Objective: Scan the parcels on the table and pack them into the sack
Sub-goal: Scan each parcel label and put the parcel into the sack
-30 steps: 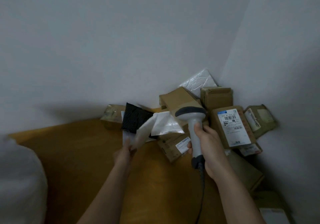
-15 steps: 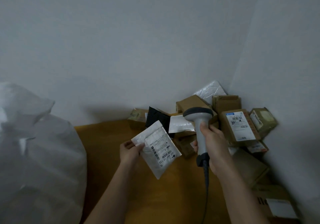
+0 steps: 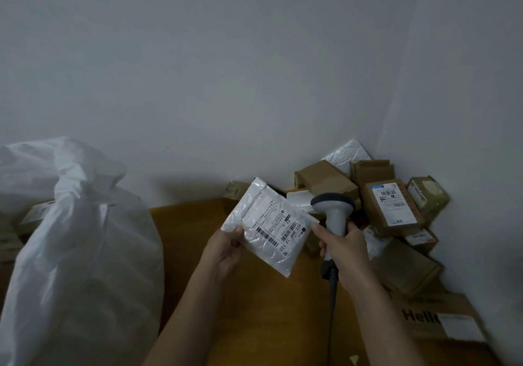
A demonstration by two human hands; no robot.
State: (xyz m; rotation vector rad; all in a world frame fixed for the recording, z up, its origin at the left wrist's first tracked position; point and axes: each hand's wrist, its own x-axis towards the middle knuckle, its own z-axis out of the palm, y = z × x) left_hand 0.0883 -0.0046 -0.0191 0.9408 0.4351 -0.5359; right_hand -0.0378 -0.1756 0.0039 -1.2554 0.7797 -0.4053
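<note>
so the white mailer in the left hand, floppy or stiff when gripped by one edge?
Probably semi-floppy: the white mailer stays fairly flat held only at its edge by the left hand. Its glossy wrinkled film looks slippery. Likely light, since a pinch carries it.

Illumination is dim and flat, with a cool grey cast across the wall (image 3: 254, 68). The light source is not in view; it probably sits above and behind the camera. Soft shadow collects in the corner behind the stacked boxes (image 3: 396, 201) and along the right edge. No glare is present; the white mailer (image 3: 268, 224) shows only faint sheen, and its label print is legible. The sack (image 3: 70, 238) at left is smeared by motion blur. Wide-angle distortion bends the wall corner line. Fine noise is visible throughout.
</note>
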